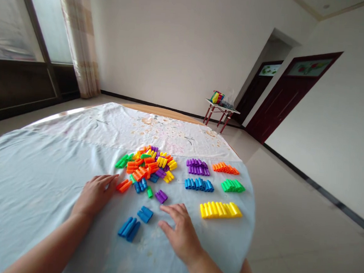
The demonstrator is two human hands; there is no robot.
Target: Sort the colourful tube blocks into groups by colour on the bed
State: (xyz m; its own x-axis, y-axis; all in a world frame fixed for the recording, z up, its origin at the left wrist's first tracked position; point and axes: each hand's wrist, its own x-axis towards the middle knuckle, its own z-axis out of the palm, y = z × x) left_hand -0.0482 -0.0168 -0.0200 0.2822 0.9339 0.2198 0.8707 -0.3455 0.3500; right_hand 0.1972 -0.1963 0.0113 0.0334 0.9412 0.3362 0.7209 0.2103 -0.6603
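Note:
My left hand (96, 193) rests on the cloth with its fingertips beside an orange piece (124, 185) at the left edge of a mixed pile (149, 164) of small plastic tubes. My right hand (180, 232) is open, thumb and fingers apart, with nothing between them. Just beyond its fingertips lies a purple piece (161, 196). To its left are two groups of blue tubes, one nearer me (129, 228) and one farther (145, 214). Sorted groups lie at the right: purple (197, 167), orange (226, 168), blue (199, 184), green (233, 186) and yellow (221, 210).
A light blue cloth (58, 169) and a white floral cloth (170, 131) cover the round table. Farther back, a small table (223, 108) holds a colourful bag (217, 97) and a clear plastic bag (229, 100). Dark red doors (294, 90) stand at the right.

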